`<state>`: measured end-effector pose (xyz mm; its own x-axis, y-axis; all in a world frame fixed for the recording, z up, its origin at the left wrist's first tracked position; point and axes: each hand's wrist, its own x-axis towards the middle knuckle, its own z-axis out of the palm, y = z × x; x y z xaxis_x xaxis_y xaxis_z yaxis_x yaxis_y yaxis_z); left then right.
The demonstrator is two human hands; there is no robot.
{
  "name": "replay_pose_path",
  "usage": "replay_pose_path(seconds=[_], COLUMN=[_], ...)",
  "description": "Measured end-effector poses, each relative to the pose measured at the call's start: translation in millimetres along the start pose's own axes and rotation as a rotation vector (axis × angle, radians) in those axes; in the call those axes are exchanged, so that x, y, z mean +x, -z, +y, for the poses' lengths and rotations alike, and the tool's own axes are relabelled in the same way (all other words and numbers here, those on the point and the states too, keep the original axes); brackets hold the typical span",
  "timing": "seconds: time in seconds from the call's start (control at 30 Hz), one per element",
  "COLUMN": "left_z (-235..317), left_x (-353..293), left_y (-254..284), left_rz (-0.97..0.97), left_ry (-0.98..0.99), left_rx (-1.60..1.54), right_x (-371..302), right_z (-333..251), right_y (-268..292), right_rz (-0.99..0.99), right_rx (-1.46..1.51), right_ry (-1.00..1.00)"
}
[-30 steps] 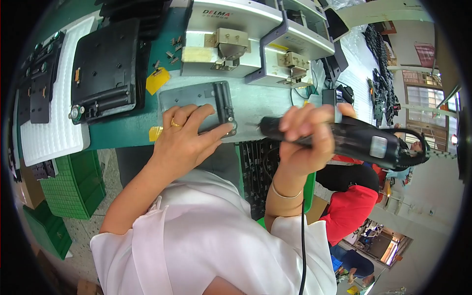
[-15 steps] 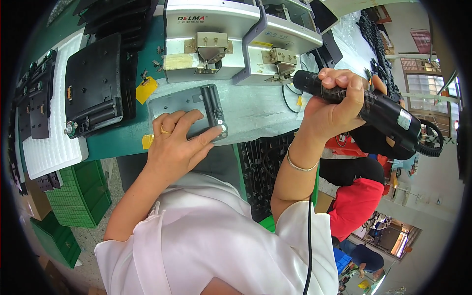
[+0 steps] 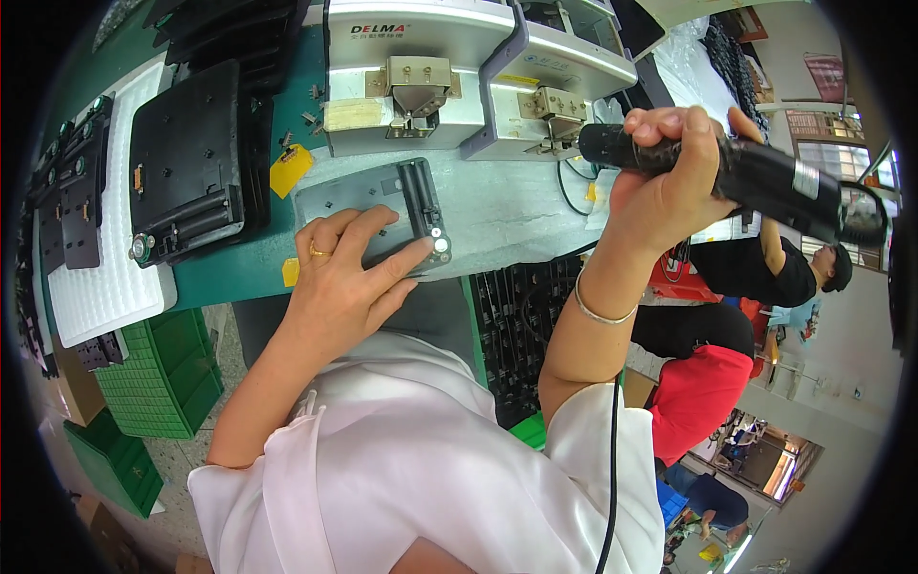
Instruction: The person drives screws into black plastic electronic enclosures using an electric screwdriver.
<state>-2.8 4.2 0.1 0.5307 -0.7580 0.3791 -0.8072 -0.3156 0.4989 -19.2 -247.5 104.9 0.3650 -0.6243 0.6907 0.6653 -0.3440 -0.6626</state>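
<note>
My left hand (image 3: 349, 258) lies with fingers spread on a dark, flat plastic panel (image 3: 335, 193). Its index fingertip touches a small round silvery part (image 3: 439, 245) at the panel's near right corner. A black ribbed strip (image 3: 418, 196) runs along the panel's right side. Off to the right and raised, my right hand (image 3: 684, 163) is wrapped round a black corded electric screwdriver (image 3: 779, 182). The screwdriver's front end points left, close beside the outlet of the right-hand silver screw feeder (image 3: 555, 105). Its bit is too small to make out.
Another silver screw feeder (image 3: 416, 91) stands behind the panel. Similar black panels (image 3: 186, 158) are stacked at left, near a white foam tray (image 3: 115, 287). Yellow tags (image 3: 290, 170) and small metal parts lie on the green bench. Green crates (image 3: 167, 373) stand below; co-workers (image 3: 703, 383) are at right.
The screwdriver's rear end has swung upward, so the tool lies more level. The left hand stays on the panel. A co-worker in dark clothes shows more fully at right. The view has shifted slightly.
</note>
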Motion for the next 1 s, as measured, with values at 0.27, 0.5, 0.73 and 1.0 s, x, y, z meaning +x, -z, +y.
replay_pose_path(seconds=[0.27, 0.5, 0.73, 1.0], left_z=[-4, -8, -13, -14], left_x=[-12, -23, -33, -33], left_y=[2, 5, 6, 6], left_rz=[0.063, 0.081, 0.128, 0.132], left_ry=[0.031, 0.034, 0.056, 0.046], left_rx=[-0.031, -0.041, -0.034, -0.038], right_x=[41, 35, 30, -51], right_z=[20, 11, 12, -24], right_y=[19, 3, 9, -5], right_rz=[-0.306, -0.429, -0.297, -0.348], right_rx=[0.129, 0.144, 0.164, 0.390], right_ry=[-0.298, -0.292, -0.308, -0.463])
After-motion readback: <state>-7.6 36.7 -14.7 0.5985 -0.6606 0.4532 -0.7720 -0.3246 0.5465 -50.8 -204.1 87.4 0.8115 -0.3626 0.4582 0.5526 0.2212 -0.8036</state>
